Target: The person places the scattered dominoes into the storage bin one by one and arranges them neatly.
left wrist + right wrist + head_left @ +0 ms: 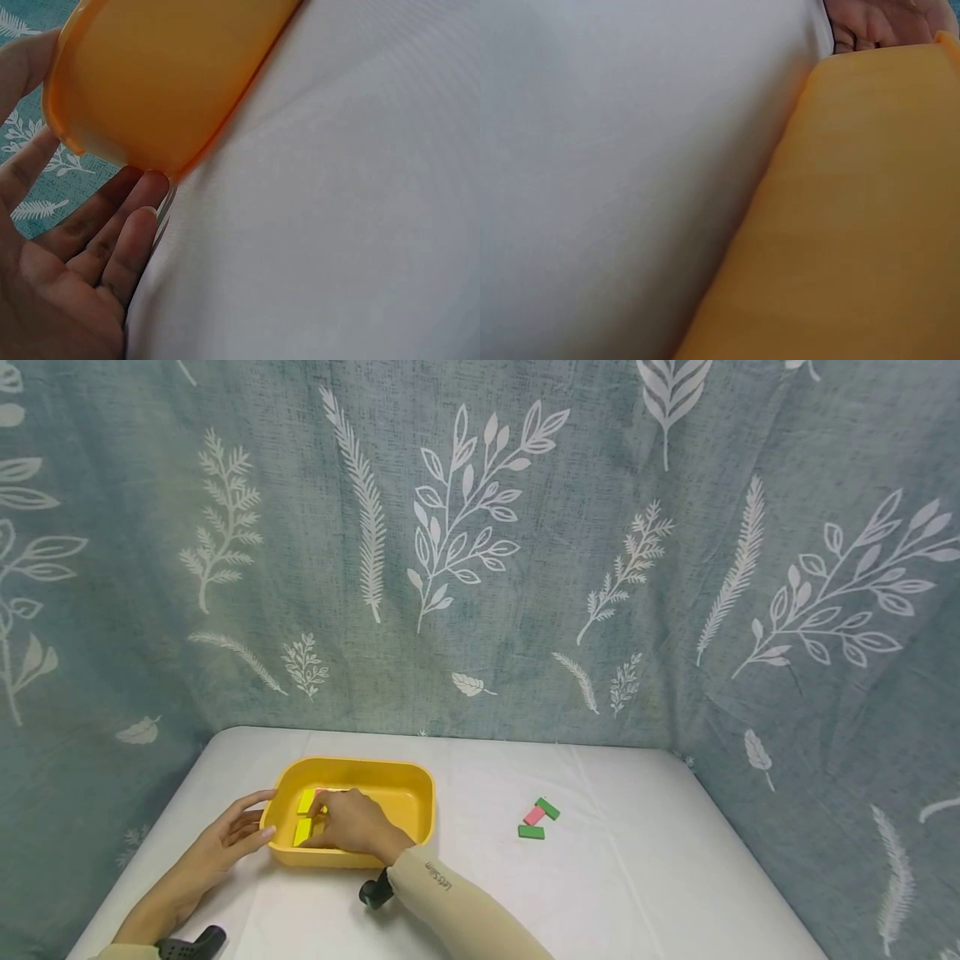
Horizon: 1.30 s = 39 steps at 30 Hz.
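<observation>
Three small blocks lie outside the yellow tray (330,859), on the white cloth (600,877) to its right: a far green block (548,808), a pink block (534,815) just beside it, and a near green block (531,832) close by. Inside the tray, at its left end, we count two more — an upper yellow block (306,801) and a lower yellow block (302,832) — plus a bit of pink (318,792) that we take for another piece. Others may sit under the right hand (356,822), where we cannot see.

That hand reaches over the near rim with its fingers bent down among these pieces; we cannot tell whether it grips one, since the right wrist view shows mostly the tray's outer wall. Our left hand (217,847) has its fingers spread fairly straight, touching the tray's left end.

We judge the work to be part-way: some blocks are gathered inside, while three lie apart, untouched by either hand. If all belong in the tray, those three are left — though one moment cannot show us which way pieces travel.
</observation>
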Available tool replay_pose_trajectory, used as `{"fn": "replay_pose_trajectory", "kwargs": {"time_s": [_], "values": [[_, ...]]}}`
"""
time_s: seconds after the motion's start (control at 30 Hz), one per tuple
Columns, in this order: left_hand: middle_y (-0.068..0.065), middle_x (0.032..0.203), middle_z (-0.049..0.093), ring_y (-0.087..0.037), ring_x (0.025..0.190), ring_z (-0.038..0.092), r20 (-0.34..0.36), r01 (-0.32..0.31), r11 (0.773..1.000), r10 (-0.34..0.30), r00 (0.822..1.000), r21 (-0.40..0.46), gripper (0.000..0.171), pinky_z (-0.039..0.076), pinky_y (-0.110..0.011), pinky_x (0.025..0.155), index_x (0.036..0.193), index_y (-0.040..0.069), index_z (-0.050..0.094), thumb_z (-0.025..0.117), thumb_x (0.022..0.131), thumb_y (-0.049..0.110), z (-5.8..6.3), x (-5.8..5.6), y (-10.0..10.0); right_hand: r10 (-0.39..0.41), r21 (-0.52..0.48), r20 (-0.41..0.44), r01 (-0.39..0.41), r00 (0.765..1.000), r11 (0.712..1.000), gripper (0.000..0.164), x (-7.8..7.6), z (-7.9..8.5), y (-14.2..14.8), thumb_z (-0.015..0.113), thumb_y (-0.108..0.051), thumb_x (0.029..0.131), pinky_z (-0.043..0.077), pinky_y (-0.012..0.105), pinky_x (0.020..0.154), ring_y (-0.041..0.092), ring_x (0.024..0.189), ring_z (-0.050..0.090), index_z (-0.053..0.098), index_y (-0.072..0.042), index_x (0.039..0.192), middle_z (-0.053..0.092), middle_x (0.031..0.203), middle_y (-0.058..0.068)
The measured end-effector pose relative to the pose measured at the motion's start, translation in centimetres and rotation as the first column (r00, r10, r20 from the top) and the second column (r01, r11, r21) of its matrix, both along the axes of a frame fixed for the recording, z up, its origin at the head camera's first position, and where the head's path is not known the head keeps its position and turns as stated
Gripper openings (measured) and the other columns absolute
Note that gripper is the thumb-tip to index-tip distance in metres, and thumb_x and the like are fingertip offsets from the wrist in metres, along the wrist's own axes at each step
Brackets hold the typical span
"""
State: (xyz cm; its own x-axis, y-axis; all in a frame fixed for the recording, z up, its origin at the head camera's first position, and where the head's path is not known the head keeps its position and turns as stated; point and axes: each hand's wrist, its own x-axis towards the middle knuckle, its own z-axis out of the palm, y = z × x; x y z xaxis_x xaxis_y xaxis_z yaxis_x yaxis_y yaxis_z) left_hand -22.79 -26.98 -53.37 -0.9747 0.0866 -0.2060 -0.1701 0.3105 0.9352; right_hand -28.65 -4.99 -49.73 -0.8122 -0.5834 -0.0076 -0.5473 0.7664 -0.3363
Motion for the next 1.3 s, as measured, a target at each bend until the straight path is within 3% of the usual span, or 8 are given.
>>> {"fn": "replay_pose_trajectory", "kwargs": {"time_s": [0.77, 0.97, 1.3], "values": [[-0.026, 0.16, 0.03, -0.048, 0.144, 0.033, 0.001, 0.0, 1.0, 0.0, 1.0, -0.001, 0.088, 0.022, -0.078, 0.11, 0.164, 0.021, 0.02, 0.07, 0.096, 0.05, -0.2, 0.17, -0.03, -0.007, 0.082, -0.034, 0.01, 0.999, 0.997, 0.048, -0.34, -0.75, -0.85, 0.084, -0.052, 0.083, 0.041, 0.014, 0.057, 0.003, 0.062, 0.049, 0.071, -0.023, 0.119, 0.056, 0.07, -0.016], [-0.026, 0.16, 0.031, -0.048, 0.143, 0.033, 0.0, 0.001, 1.0, -0.001, 1.0, -0.005, 0.089, 0.022, -0.077, 0.11, 0.164, 0.021, 0.02, 0.07, 0.096, 0.051, -0.28, -0.03, -0.05, 0.002, 0.069, -0.049, 0.001, 0.999, 0.998, 0.049, -0.61, -0.91, -0.84, 0.084, -0.052, 0.082, 0.043, 0.012, 0.063, 0.002, 0.066, 0.052, 0.07, -0.022, 0.118, 0.063, 0.08, -0.016], [-0.026, 0.158, 0.033, -0.047, 0.143, 0.035, -0.031, 0.019, 0.999, -0.018, 0.999, 0.026, 0.083, 0.025, -0.076, 0.11, 0.162, 0.02, 0.023, 0.069, 0.098, 0.045, -0.16, -0.08, -0.19, -0.023, 0.029, 0.002, 0.023, 1.0, 0.999, 0.045, -0.51, -0.23, -0.53, 0.086, -0.047, 0.082, 0.048, 0.014, 0.073, 0.001, 0.075, 0.055, 0.073, -0.021, 0.116, 0.069, 0.094, -0.016]]}}
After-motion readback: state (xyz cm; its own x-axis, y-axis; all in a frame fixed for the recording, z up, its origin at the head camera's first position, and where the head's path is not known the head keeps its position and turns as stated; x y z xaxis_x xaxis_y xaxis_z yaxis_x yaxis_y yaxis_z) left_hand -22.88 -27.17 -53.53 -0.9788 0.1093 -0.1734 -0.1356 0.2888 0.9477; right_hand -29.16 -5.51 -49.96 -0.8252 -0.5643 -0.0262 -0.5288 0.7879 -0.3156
